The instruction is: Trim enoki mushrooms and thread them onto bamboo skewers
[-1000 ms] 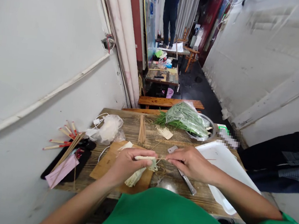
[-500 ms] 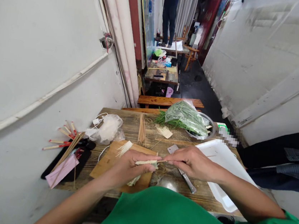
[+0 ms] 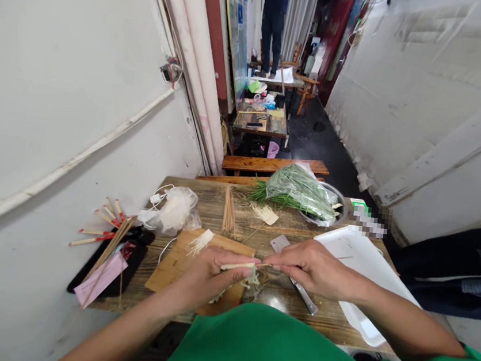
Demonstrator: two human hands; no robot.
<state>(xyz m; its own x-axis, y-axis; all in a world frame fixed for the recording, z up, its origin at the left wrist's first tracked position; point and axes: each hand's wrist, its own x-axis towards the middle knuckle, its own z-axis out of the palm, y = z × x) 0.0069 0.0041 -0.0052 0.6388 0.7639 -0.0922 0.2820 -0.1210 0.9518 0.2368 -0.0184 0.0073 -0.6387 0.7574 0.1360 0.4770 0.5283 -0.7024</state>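
My left hand is closed around a pale bundle of enoki mushrooms, pinching it between the thumb and the fingers above the cutting board's right edge. My right hand grips a thin wooden skewer, whose front end meets the bundle near the left fingertips. How far the skewer goes in is hidden. Under the right hand lies a knife, its blade pointing away. More enoki rests on the wooden cutting board, partly covered by my left hand, and another enoki piece is farther back.
Loose skewers lie at the table's back, near a plastic bag. Bagged green vegetables sit on a metal bowl. A white tray stands right; red-tipped sticks are left. A person stands on a far table.
Both hands remain at the bundle and skewer. The bundle has tilted slightly, with more loose strands hanging at its right end. The view has shifted slightly.
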